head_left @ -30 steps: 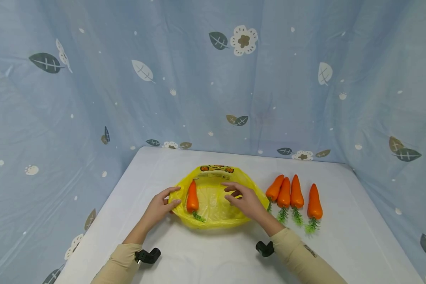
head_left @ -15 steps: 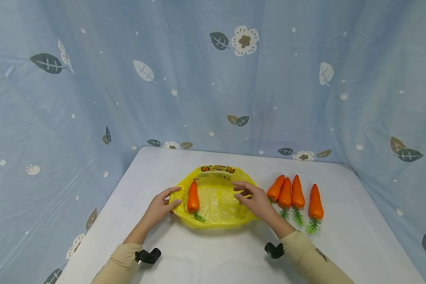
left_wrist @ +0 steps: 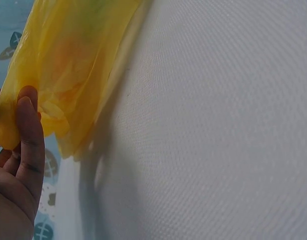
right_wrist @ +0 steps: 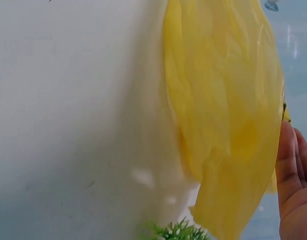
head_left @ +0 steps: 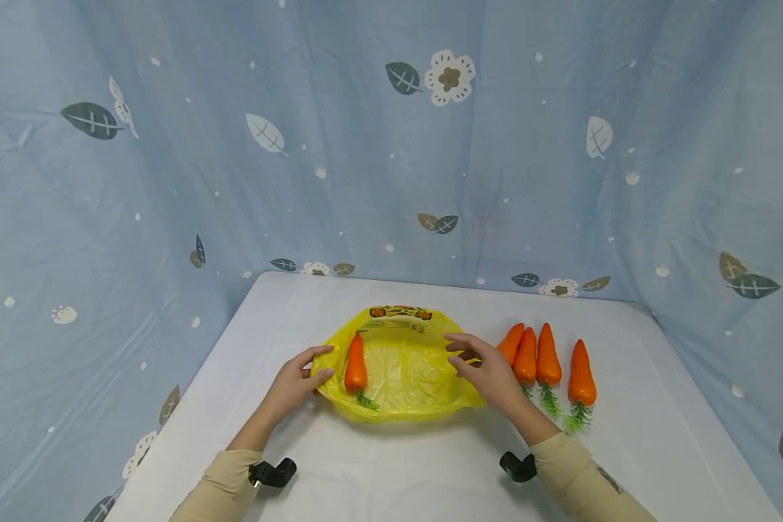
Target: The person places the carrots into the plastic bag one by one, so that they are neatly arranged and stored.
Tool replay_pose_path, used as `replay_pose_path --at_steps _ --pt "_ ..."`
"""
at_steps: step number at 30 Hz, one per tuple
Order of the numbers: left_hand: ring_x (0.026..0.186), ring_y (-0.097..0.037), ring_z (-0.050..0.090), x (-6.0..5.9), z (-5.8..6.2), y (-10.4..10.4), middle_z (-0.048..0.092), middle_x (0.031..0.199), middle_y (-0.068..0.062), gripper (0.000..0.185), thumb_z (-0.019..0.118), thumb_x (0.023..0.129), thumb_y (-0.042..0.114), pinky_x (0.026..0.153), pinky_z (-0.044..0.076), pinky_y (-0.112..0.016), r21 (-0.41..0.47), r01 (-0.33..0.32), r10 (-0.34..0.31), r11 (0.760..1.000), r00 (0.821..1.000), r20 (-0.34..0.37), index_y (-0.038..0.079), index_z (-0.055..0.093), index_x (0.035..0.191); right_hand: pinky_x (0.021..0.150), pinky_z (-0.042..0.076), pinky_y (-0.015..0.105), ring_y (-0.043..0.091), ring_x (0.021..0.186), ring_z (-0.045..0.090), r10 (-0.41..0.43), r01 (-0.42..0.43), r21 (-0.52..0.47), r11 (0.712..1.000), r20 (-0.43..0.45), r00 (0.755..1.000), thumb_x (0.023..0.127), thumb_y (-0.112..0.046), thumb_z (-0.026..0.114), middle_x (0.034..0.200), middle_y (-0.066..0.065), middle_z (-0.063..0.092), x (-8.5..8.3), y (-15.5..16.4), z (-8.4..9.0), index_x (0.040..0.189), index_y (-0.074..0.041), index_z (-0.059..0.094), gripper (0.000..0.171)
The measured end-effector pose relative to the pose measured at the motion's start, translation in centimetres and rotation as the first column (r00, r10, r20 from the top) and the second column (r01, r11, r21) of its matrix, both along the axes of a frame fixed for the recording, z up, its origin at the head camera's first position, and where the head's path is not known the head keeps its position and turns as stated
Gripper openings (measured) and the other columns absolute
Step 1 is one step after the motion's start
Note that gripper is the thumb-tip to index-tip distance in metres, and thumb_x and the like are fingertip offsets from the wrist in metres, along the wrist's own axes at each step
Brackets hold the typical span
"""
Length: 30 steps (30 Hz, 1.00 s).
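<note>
1. Yellow plastic bag [head_left: 401, 366] lies open mid-table [head_left: 391, 464], one carrot [head_left: 355, 365] inside at its left.
2. Left hand [head_left: 296, 380] pinches the bag's left rim (thumb on top).
3. Right hand [head_left: 489, 370] hovers at the right rim, fingers loosely spread; contact probably none, view unclear.
4. Four carrots [head_left: 548, 359] lie just right of it.

yellow bag [head_left: 404, 370], printed label, text unreadable

- A staged recording booth, not a lived-in room.
- Blue leaf-and-flower printed curtain [head_left: 391, 145] closes in three sides.
- Plain white bench [head_left: 431, 464] fills the floor.
</note>
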<state>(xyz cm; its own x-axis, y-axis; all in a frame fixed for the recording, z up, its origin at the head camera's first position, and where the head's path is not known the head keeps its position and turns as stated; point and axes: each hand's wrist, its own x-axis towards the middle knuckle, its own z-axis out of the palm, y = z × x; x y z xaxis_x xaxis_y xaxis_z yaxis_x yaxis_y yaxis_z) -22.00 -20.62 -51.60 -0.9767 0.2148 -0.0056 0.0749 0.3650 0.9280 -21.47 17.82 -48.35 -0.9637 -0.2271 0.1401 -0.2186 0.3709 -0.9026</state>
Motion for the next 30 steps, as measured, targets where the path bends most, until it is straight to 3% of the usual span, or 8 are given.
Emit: replay_pose_path --at_steps 7,14,22,30 --pt "0.075 -0.02 0.066 0.0 0.1 0.1 0.054 0.141 -0.024 0.052 0.07 0.098 0.016 0.065 0.06 -0.037 0.01 -0.01 0.01 1.0 1.0 0.017 0.004 0.053 0.146 0.075 0.059 0.025 0.038 0.098 0.066 -0.051 0.052 0.006 0.999 -0.015 0.999 0.099 -0.017 0.069 0.121 0.018 0.068 0.3 1.4 -0.1 0.139 -0.009 0.061 0.042" --pt "0.075 -0.02 0.066 0.1 0.3 0.2 0.054 0.141 -0.025 0.051 0.069 0.099 0.014 0.065 0.06 -0.039 -0.001 -0.019 0.019 1.0 1.0 0.011 0.004 0.053 0.146 0.076 0.058 0.023 0.027 0.096 0.066 -0.112 0.114 0.042 0.993 -0.04 0.993 0.099 -0.019 0.069 0.115 0.011 0.069 0.6 2.5 -0.4 0.137 -0.012 0.064 0.038" --pt "0.074 -0.022 0.065 1.1 2.0 1.0 0.053 0.14 -0.031 0.048 0.065 0.099 0.004 0.067 0.06 -0.046 -0.021 -0.031 0.031 0.999 1.0 -0.005 -0.004 0.051 0.144 0.075 0.058 0.023 0.028 0.092 0.068 -0.152 0.156 0.063 0.986 -0.059 0.987 0.1 -0.018 0.069 0.112 0.011 0.07 0.7 3.9 -0.9 0.135 -0.011 0.065 0.037" --pt "0.073 -0.02 0.066 0.1 0.1 0.2 0.055 0.139 -0.026 0.051 0.069 0.098 0.011 0.066 0.06 -0.042 -0.008 -0.037 0.037 0.999 0.999 0.005 0.003 0.053 0.145 0.076 0.056 0.021 0.021 0.094 0.065 -0.205 0.213 0.149 0.966 -0.066 0.976 0.1 -0.023 0.068 0.113 0.005 0.07 1.0 5.2 -1.2 0.136 -0.018 0.065 0.036"
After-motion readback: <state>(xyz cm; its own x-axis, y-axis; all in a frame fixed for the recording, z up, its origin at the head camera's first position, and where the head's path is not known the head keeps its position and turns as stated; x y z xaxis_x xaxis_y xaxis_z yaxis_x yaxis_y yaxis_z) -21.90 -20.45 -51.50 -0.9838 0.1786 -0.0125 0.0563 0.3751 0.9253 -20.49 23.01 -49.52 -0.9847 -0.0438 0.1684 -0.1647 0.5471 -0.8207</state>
